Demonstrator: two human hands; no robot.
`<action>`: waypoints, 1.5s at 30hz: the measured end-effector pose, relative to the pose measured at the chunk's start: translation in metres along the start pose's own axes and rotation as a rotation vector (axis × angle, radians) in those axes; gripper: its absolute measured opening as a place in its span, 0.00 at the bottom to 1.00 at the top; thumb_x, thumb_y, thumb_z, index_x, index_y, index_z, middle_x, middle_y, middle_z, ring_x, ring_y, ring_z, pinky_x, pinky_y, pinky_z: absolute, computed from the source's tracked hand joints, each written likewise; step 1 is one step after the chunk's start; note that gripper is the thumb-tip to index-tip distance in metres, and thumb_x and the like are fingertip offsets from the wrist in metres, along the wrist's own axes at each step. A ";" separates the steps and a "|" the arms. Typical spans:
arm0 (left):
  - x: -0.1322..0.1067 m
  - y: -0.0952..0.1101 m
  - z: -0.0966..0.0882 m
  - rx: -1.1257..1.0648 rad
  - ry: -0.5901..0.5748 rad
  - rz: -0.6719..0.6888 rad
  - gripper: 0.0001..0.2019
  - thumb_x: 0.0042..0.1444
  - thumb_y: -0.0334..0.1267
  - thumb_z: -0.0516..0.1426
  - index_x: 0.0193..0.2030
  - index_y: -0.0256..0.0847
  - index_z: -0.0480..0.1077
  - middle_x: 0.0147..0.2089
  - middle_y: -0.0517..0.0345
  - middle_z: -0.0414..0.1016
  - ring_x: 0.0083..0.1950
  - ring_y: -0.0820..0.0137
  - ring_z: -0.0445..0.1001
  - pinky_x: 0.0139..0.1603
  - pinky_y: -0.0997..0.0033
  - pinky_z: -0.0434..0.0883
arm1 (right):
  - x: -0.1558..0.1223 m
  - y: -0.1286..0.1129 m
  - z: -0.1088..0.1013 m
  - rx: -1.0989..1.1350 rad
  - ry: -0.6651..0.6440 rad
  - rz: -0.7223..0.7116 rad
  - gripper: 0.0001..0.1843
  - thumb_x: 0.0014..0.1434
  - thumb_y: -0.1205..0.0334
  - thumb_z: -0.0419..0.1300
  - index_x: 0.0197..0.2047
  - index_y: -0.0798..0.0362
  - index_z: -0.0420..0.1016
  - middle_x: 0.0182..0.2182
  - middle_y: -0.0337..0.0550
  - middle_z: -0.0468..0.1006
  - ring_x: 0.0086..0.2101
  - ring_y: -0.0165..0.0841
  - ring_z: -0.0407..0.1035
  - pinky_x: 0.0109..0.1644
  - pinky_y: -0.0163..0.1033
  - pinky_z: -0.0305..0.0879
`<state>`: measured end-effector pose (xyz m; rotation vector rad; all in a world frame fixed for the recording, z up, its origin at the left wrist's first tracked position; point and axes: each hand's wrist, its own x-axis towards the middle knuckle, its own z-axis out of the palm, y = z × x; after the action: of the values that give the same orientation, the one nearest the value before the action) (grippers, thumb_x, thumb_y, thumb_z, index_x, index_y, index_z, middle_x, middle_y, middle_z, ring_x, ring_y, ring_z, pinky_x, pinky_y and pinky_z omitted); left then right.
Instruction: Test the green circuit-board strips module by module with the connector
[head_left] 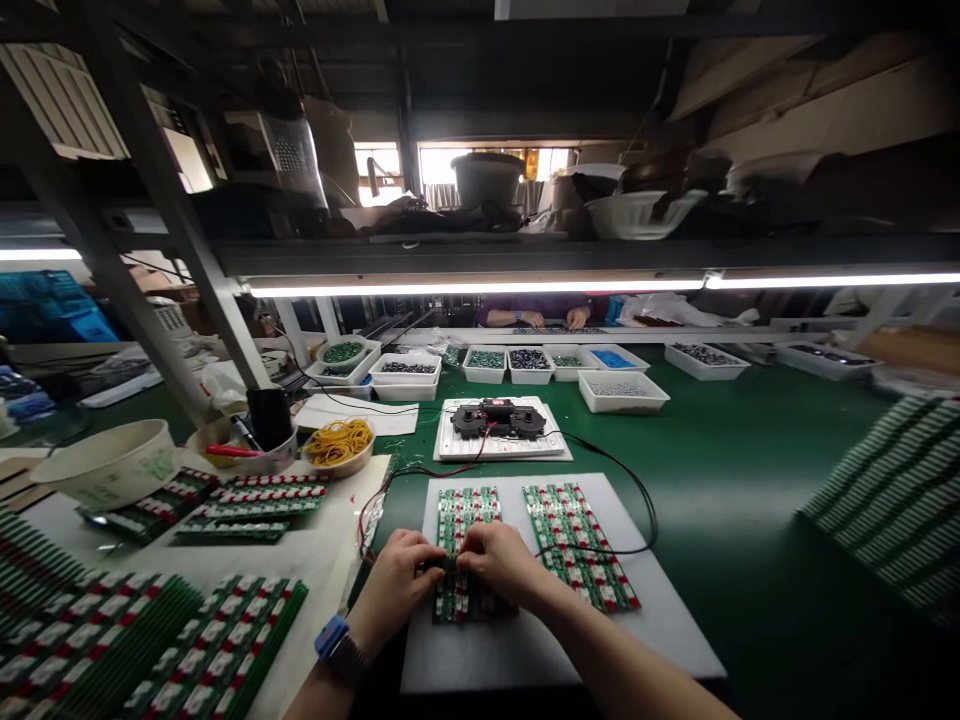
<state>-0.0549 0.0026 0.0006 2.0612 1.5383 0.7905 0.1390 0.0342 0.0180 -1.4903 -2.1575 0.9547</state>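
Note:
In the head view my left hand [401,575] and my right hand [499,562] meet over the left circuit board panel [469,505], fingertips almost touching. Each hand is pinched closed; whatever is between the fingers is small, dark and hard to make out. A red and black wire [405,468] drops toward my left hand, and a black cable [651,510] loops back toward my right hand. A second circuit board panel [577,545], green with white and red parts, lies just right of them. Both panels rest on a pale board [660,645].
A black twin-speaker unit [499,418] sits on a white tray behind the panels. Trays of small components [529,365] line the back. Stacked panels stand at left [217,650] and right [892,500]. Yellow rubber bands [339,441] fill a bowl. Another person's hands [555,318] work beyond.

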 end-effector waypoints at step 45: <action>-0.003 -0.006 0.004 -0.057 -0.003 -0.030 0.09 0.52 0.35 0.61 0.41 0.42 0.79 0.39 0.53 0.78 0.48 0.59 0.70 0.52 0.59 0.68 | -0.014 -0.005 0.009 -0.031 0.092 0.009 0.06 0.60 0.62 0.61 0.36 0.49 0.80 0.38 0.38 0.82 0.44 0.35 0.69 0.48 0.37 0.53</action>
<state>-0.0572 0.0019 -0.0066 1.9937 1.5238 0.8097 0.1356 0.0173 0.0162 -1.5293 -2.1109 0.8423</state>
